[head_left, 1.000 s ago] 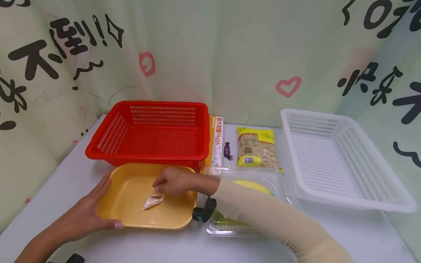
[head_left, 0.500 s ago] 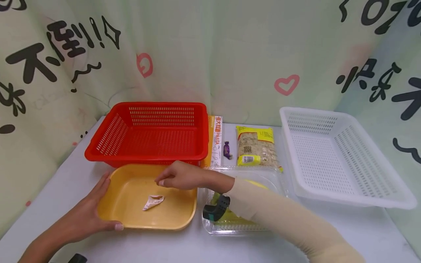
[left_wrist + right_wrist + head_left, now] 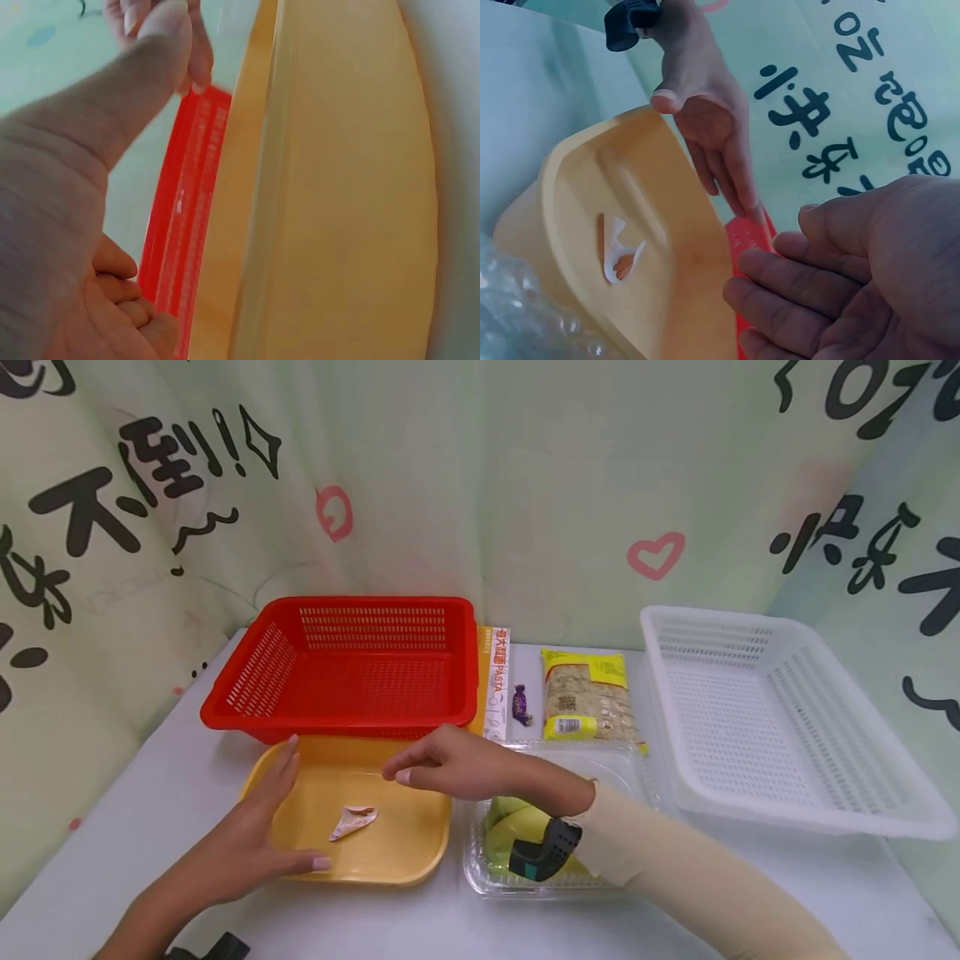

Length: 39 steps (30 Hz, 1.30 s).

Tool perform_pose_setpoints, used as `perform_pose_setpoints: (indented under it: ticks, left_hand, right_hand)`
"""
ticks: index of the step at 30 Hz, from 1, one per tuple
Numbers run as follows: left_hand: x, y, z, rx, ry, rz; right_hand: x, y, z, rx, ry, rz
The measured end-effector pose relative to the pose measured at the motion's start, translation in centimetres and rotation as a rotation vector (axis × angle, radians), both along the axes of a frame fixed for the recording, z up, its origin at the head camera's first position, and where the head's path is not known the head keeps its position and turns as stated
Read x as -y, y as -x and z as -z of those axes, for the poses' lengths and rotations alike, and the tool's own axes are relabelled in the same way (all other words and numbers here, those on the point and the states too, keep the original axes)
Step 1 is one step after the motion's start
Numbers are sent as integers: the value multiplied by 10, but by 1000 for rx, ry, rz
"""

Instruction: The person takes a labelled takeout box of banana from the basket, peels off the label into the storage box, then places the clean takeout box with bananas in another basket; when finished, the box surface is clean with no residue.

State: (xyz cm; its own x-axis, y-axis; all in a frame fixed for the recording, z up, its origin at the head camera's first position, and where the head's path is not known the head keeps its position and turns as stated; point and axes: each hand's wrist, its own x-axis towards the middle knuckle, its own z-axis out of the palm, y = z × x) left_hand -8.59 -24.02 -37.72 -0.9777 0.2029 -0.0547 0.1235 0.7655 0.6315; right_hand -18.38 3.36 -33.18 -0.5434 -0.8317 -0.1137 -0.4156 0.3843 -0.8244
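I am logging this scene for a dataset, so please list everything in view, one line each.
Red slotted plastic basket: one, red, table's back left.
Shallow yellow plastic tray: one, yellow, in front of the red basket.
Small torn white wrapper: one, white with orange, inside the tray.
Long pasta packet: one, orange and white, right of the red basket.
Purple wrapped candy: one, purple, beside the packet.
Yellow-labelled food bag: one, behind the clear box.
Clear plastic clamshell box: one, holds something yellow-green.
White slotted plastic basket: one, right side.
Left hand: fingers straight along the tray's left rim.
Right hand: above the tray, holding nothing.
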Motion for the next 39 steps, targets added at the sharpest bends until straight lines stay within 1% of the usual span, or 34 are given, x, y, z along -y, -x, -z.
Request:
perform_pose_setpoints:
  ticks: [2,6,11,15,21,26,28,31,35,39]
  left_hand:
    - [-10,1,-1,-4,-7,20]
    - [-27,2,-5,-43,-9,62]
    - [-47,3,-10,-40,-36,105]
    - [-62,5,-12,-21,-84,114]
    - [-85,10,-12,29,-143,95]
    - [-102,6,-13,61,-149,82]
    - [-109,4,-12,67,-165,92]
    - [-119,3,-10,62,-197,128]
    - [-131,6,-5,72,-241,169]
    - [-140,9,1,75,-288,211]
  right_hand:
    - [-7,-2,-2,-9,-4,4]
    - [-23,-5,-7,-29,-8,32]
    - [-45,-6,-10,-57,-5,68]
    - [-63,-7,-12,-76,17,80]
    - [-86,-10,-11,-97,15,110]
    - [-98,-17,-3,-137,-14,161]
    - [-103,-21,2,-160,-36,186]
    - [-112,-26,7,-202,-43,223]
    - [-126,-32,13,-217,30,240]
    - [-137,-38,17,-213,92,225]
